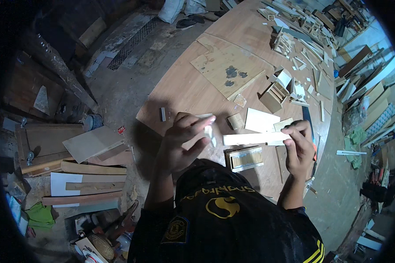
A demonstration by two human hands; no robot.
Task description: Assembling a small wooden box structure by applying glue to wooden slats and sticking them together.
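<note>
My right hand [300, 147] pinches the end of a pale flat wooden strip [250, 139] between thumb and fingers, and the strip points left across the table. My left hand [182, 140] is raised opposite the strip's other end, its fingers curled. A small blurred whitish thing [209, 131] shows between its index finger and thumb; what it is, I cannot make out. Below the strip, close to my body, sits a small wooden box-like piece [245, 158] with pale edges. Just beyond the strip lie a pale rectangular panel [261, 119] and a small wooden block [235, 121].
The wooden table [180, 87] carries a stained plywood sheet [228, 65], a small drawer-like wooden box [274, 96] and a heap of offcuts [311, 26] at the far right. A small grey bar [163, 114] lies near the left edge. Boards [94, 142] are stacked on the left floor.
</note>
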